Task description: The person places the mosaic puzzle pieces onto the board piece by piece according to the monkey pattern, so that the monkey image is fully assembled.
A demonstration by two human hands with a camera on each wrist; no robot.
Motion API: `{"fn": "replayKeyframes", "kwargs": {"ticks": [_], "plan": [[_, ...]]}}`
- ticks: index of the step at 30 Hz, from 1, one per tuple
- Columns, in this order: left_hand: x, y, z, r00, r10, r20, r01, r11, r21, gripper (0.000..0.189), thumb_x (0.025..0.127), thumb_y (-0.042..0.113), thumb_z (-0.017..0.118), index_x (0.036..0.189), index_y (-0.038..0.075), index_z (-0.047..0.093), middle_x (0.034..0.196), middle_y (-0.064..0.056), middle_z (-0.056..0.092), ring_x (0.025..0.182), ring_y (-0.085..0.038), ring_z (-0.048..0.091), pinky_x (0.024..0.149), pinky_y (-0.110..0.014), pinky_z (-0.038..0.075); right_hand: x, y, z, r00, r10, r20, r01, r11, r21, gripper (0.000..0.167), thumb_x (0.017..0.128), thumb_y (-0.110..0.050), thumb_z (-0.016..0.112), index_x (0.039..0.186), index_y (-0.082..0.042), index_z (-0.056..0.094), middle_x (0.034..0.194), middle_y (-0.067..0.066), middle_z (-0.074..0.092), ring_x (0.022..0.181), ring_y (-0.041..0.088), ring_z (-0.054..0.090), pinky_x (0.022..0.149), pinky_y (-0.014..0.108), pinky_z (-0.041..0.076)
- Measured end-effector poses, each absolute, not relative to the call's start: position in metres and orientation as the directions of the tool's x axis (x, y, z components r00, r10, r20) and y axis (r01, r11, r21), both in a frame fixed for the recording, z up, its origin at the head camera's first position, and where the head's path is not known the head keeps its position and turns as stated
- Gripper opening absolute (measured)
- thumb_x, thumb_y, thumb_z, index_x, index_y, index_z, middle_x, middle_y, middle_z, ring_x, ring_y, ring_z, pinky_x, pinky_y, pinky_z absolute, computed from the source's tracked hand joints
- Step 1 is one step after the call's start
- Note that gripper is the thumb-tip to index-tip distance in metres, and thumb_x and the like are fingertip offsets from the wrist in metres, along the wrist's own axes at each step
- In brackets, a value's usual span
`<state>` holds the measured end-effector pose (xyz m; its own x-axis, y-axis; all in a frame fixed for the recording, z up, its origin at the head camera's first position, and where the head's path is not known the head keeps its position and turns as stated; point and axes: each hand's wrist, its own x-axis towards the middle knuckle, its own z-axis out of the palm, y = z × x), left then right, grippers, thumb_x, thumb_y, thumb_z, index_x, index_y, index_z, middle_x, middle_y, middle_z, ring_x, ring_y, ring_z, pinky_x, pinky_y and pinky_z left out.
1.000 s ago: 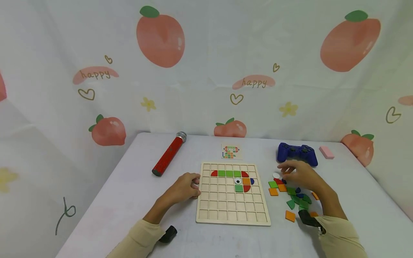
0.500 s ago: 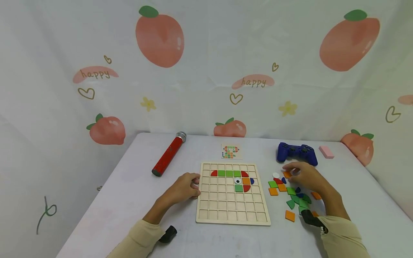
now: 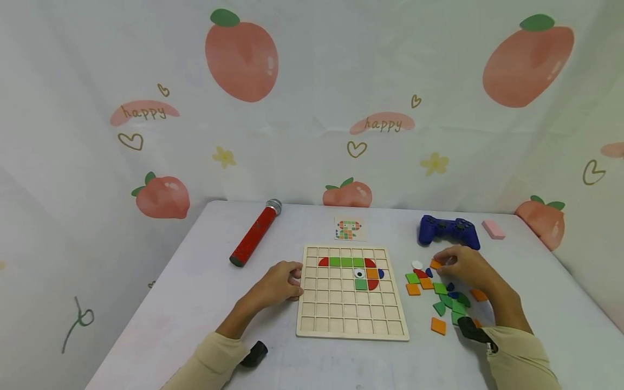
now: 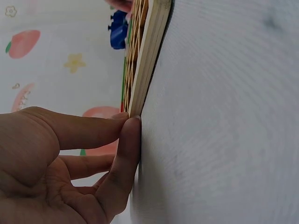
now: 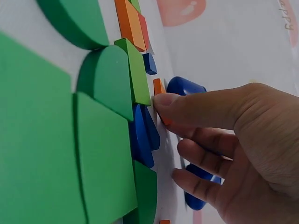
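My left hand [image 3: 277,284] pinches the left edge of a pale wooden grid board [image 3: 331,325] between thumb and index finger. In the left wrist view the thumb [image 4: 93,129] lies against the board's rim [image 4: 148,60]. Red, green, orange and blue tiles and a white eye disc [image 3: 359,274] fill some upper cells. At the right, my right hand [image 3: 463,266] pinches an orange square tile [image 3: 436,264] at the table top. In the right wrist view the thumb covers part of this orange tile [image 5: 158,87]; its far side is hidden by the fingers.
Several loose tiles [image 3: 440,288] lie right of the board, near a white disc [image 3: 416,265]. Behind stand a blue game controller [image 3: 448,230], a pink block [image 3: 493,230] and a pattern card [image 3: 350,229]. A red microphone [image 3: 255,233] lies at the left.
My right hand has moved right and slightly toward me, and its fingers have closed on the orange square tile, which has shifted a little right. The left hand has stayed at the board.
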<state>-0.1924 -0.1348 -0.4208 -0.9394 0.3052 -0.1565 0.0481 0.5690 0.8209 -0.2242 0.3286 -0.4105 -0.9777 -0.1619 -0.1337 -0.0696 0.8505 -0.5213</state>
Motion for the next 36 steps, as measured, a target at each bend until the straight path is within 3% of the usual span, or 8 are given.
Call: {"fn": "replayKeyframes", "kwargs": {"ticks": [5,8,12,15,24,36], "plan": [[-0.193,-0.136,-0.422,-0.94,0.312,-0.136,0.071,0.571,0.818,0.06,0.088,-0.007,0.077,0.143,-0.014,0.055,0.111,-0.012,0.061,0.09,-0.017,0.064,0.071,-0.027,0.063,-0.226,0.325,-0.41,-0.979,-0.15,-0.135,-0.058,0.849,-0.525,0.041,0.095,-0.024,0.077,0.127,0.001,0.073,0.108,0.014,0.07,0.097,0.029,0.061,0.089,0.053,0.059],[-0.194,-0.136,-0.422,-0.941,0.313,-0.127,0.081,0.573,0.816,0.059,0.088,-0.007,0.077,0.142,-0.014,0.055,0.112,-0.012,0.061,0.091,-0.017,0.063,0.07,-0.026,0.062,-0.226,0.32,-0.409,-0.981,-0.153,-0.12,-0.066,0.842,-0.536,0.043,0.095,-0.029,0.079,0.127,0.0,0.074,0.108,0.014,0.071,0.093,0.027,0.062,0.082,0.045,0.06],[-0.194,-0.136,-0.423,-0.943,0.308,-0.128,0.079,0.58,0.811,0.059,0.088,-0.007,0.077,0.142,-0.014,0.056,0.111,-0.011,0.061,0.091,-0.017,0.064,0.07,-0.026,0.062,-0.228,0.31,-0.408,-0.978,-0.194,-0.077,-0.121,0.828,-0.547,0.042,0.094,-0.029,0.079,0.124,-0.001,0.075,0.105,0.012,0.071,0.089,0.024,0.059,0.07,0.033,0.054],[-0.194,-0.135,-0.423,-0.944,0.303,-0.134,0.073,0.585,0.808,0.059,0.087,-0.007,0.078,0.142,-0.013,0.056,0.111,-0.011,0.061,0.091,-0.017,0.063,0.07,-0.027,0.062,-0.229,0.299,-0.408,-0.972,-0.23,-0.058,-0.161,0.818,-0.552,0.038,0.094,-0.026,0.079,0.122,0.0,0.075,0.104,0.011,0.071,0.086,0.022,0.058,0.066,0.032,0.052],[-0.194,-0.134,-0.423,-0.944,0.3,-0.137,0.067,0.582,0.811,0.058,0.088,-0.007,0.077,0.142,-0.013,0.056,0.112,-0.011,0.062,0.092,-0.018,0.063,0.071,-0.027,0.062,-0.236,0.262,-0.405,-0.952,-0.297,-0.077,-0.195,0.781,-0.593,0.036,0.091,-0.02,0.077,0.123,-0.004,0.076,0.103,0.007,0.069,0.09,0.024,0.056,0.068,0.032,0.054],[-0.194,-0.134,-0.42,-0.942,0.3,-0.15,0.053,0.574,0.817,0.061,0.088,-0.008,0.079,0.144,-0.013,0.055,0.112,-0.012,0.061,0.09,-0.017,0.064,0.072,-0.027,0.063,-0.241,0.22,-0.406,-0.918,-0.393,-0.058,-0.281,0.747,-0.602,0.032,0.095,-0.022,0.078,0.123,-0.006,0.076,0.108,0.005,0.068,0.105,0.027,0.055,0.086,0.039,0.048]]}}
